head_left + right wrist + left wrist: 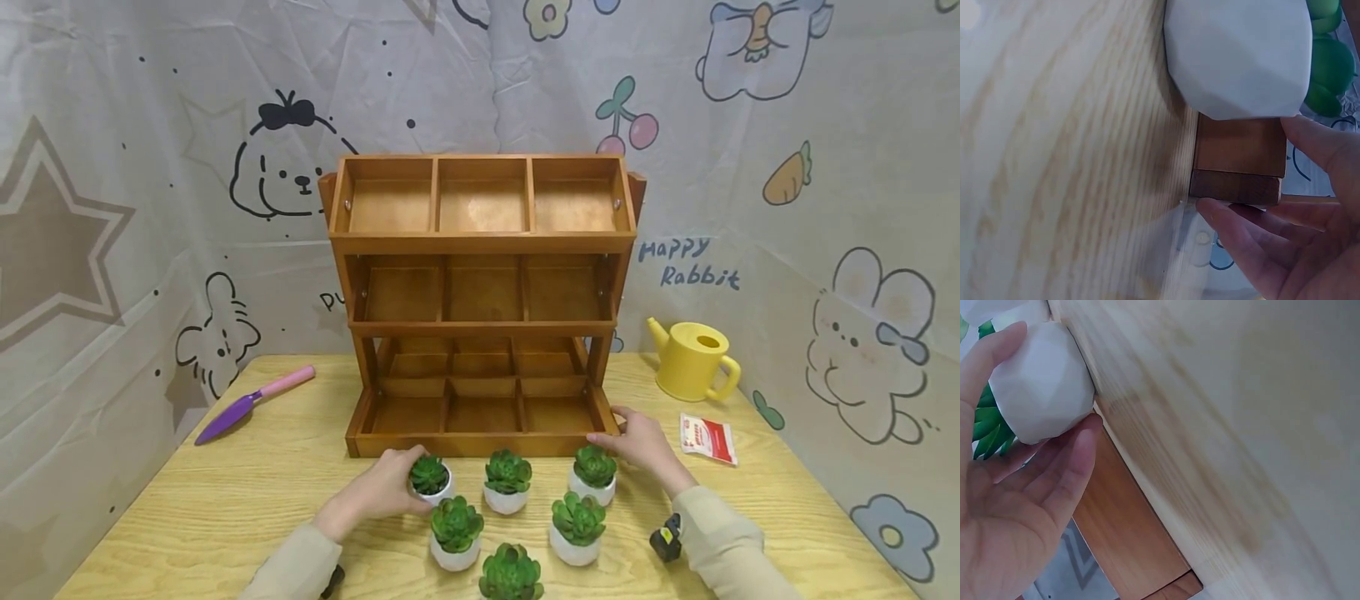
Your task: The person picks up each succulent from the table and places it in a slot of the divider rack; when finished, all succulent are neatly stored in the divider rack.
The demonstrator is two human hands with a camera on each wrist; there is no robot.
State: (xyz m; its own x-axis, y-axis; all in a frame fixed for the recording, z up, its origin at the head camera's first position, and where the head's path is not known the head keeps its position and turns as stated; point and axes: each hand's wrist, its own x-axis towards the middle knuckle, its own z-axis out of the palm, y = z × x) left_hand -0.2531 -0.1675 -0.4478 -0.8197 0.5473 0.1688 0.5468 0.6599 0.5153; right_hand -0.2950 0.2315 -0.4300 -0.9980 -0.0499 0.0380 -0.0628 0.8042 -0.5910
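Far left on the table point(300, 450): purple trowel point(251, 407) with pink handle, blade pointing toward you. Next, your left hand point(375, 490) grasps the left succulent point(430, 477) by its white pot, thumb on one side, fingers on the other; can't tell if the pot is off the table. It's just in front of the wooden shelf point(487, 243), near the left end. The shelf stands mid-table, tiered, divided into compartments. Five other potted succulents point(507, 482) sit in front of it, center to right, nearest one cut by the frame. Your right hand point(641, 442) pinches the shelf's front right corner, thumb in front, fingers along the side, just behind the rightmost plant. Beyond it: yellow watering can point(688, 367), red-and-white packet point(708, 439) nearer you.
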